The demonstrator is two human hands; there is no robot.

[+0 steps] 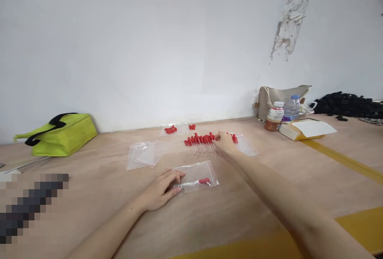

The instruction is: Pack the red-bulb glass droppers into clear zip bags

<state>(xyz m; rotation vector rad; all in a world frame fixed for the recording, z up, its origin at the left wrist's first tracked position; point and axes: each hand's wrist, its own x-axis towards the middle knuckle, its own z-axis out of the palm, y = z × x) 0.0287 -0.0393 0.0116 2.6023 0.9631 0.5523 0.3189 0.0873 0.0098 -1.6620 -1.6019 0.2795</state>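
Bags, bottles and a dark heap along the white wall [134,51] in my feed.
On the left I see a lime-green bag [68,139] with a black strap [56,121]; on the right, a beige bag [281,95] stands behind a white-capped bottle of brown liquid [273,119] and a blue-capped clear bottle [291,109]. Near them I have a packet [287,131] under a white sheet [314,128], a black heap [350,104] beyond, yellow tape [344,160] across the tabletop [89,195], and a scuffed strip [291,16] higher up.

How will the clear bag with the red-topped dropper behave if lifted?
The clear bag will probably droop, since it looks thin. It is likely light, with one slender dropper inside. That dropper may slide, the bag being wider.
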